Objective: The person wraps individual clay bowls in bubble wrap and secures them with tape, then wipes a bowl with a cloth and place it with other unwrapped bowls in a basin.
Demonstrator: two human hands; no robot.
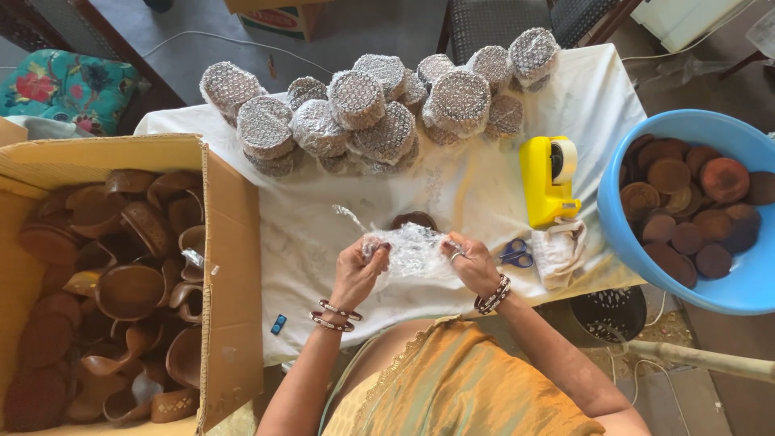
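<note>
Head view, looking down on a desk (323, 242) covered with a white cloth.

Left hand (358, 270): grip pinched on the left edge of a sheet of bubble wrap (413, 249). Right hand (474, 262): grip pinched on the right edge. The two hands draw the sheet taut between them, just above the near part of the desk; the opposed pull likely keeps the film flat. Whether anything sits inside the wrap cannot be told.

A small brown clay piece (413, 220) lies on the cloth just beyond the wrap, apart from both hands.

Far side: a heap of round bubble-wrapped bundles (363, 105), stacked out of the working space.

Right: a yellow tape dispenser (549, 179) and blue-handled scissors (515, 254), both near the right hand, probably for easy reach. Further right, a blue tub (686, 129) holds round brown clay discs.

Left: an open cardboard box (230, 266) filled with loose brown clay lamps (129, 291), jumbled.
</note>
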